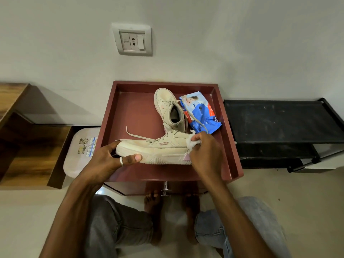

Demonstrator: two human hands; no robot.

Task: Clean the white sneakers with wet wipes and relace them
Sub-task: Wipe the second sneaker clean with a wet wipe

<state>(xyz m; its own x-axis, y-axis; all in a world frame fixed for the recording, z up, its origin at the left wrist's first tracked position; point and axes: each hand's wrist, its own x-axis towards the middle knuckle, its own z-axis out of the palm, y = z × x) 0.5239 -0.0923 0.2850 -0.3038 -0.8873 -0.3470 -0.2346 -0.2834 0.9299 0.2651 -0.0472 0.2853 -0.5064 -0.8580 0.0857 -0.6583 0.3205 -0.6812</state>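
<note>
The near sneaker [158,149] lies at the near edge of the maroon tabletop [134,112], its long axis running left to right. The left hand [111,159] curls its fingers and thumb around the toe at the left end, and the right hand [204,151] pinches a bunched wet wipe [191,144] against the heel at the right end. Since the wipe sits at the heel, the uncleaned length probably stretches leftward towards the left hand. The far sneaker [167,107] stands just behind, toe pointing away, with the pack of wipes [202,116] beside it on the right.
</note>
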